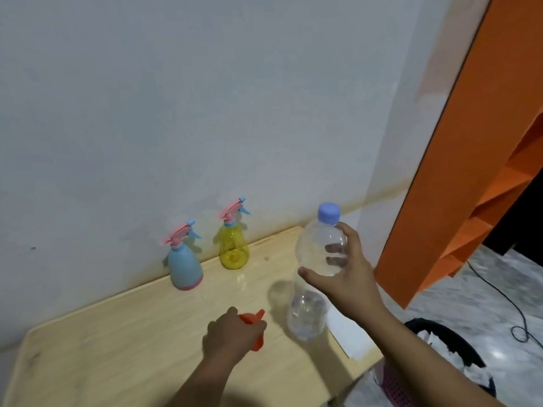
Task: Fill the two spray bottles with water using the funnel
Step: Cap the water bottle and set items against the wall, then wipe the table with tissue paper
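Currently the task stands at its preparation stage. Both spray bottles stand upright at the back of the wooden table [123, 333], close to the wall [176, 98]: the blue spray bottle [185, 267] to the left, the yellow spray bottle [234, 248] just beside it to the right. Each carries its pink trigger head screwed on, so neither neck is open for filling. The blue body is opaque and its level cannot be read; the yellow one shows no clear water line. Judged from this, removing both heads, seating the funnel and pouring twice all remain to be done.

The left hand [232, 333] lies low over the table with fingers curled around the orange funnel [255, 329], most of which is hidden under the hand. Whether the funnel rests on the table or is lifted cannot be told.

The right hand [346, 271] holds the clear water bottle [318, 271] at its upper body, thumb in front, fingers wrapped behind and visible through the plastic. The bottle is near upright, its purple cap [329, 212] in place. Its base appears just above or at the table beside a white sheet [348, 333]; contact is uncertain.
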